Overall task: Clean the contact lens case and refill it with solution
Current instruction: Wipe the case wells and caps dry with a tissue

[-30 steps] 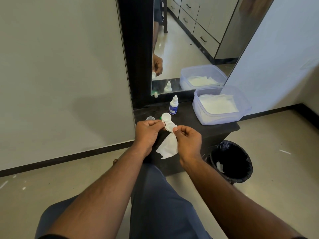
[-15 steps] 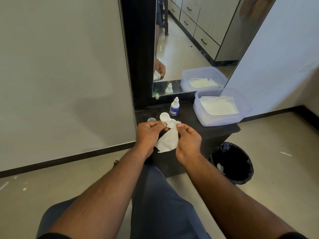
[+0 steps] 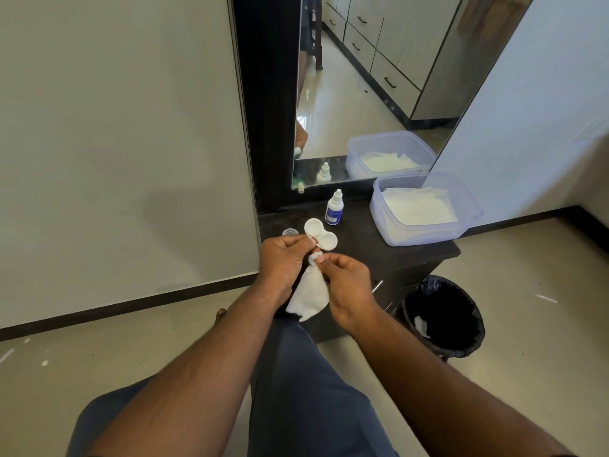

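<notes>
— Where is the contact lens case?

— Just above centre of the frame, pinched at its near edge by the left hand, over the dark countertop. Both wells look open.

— And the right hand?

— Its fingertips pinch the bunched top of a white tissue, which hangs down between the hands.

— What stands on the surface?

— A small solution bottle just behind the case, a clear cap to its left, and a translucent tub of white tissues at centre right.

— The room?

— A mirror in a black frame rises behind the counter, pale walls either side, a beige tiled floor, and a black-lined bin at lower right.
</notes>
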